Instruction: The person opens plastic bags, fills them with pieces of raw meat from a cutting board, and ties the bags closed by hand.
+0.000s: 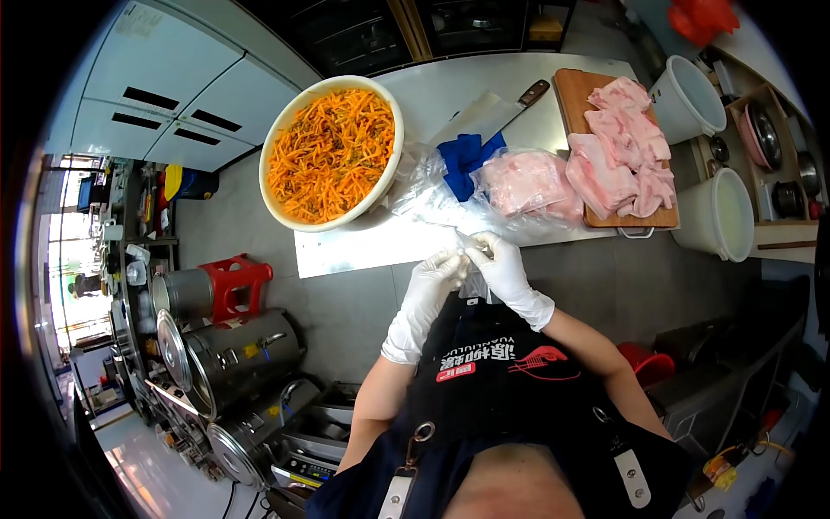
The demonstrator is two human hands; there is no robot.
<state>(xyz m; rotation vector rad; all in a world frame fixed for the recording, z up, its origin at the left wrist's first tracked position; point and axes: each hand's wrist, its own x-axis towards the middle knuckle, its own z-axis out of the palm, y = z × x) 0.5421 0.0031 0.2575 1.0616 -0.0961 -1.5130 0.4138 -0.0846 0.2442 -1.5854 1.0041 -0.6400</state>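
My left hand (435,275), in a white glove, is closed in a pinch in front of my apron at the table's near edge. Beside it, also gloved in white, my right hand (504,270) has its fingers pinched together, close to the left fingertips. Thin clear plastic (475,284) shows between and below the hands; its full shape is hidden. Just beyond them lie crumpled clear plastic bags (419,195), a blue cloth (467,163) and a bag of pale pink meat (526,183). A cleaver (484,117) with a wooden handle rests behind the cloth.
At the table's left stands a large white basin (397,147) of shredded orange vegetable. To the right, slabs of pink meat (618,156) cover a wooden cutting board (577,91). White buckets (731,216) stand beyond the board. Steel pots (238,363) and a red stool (242,285) are at left.
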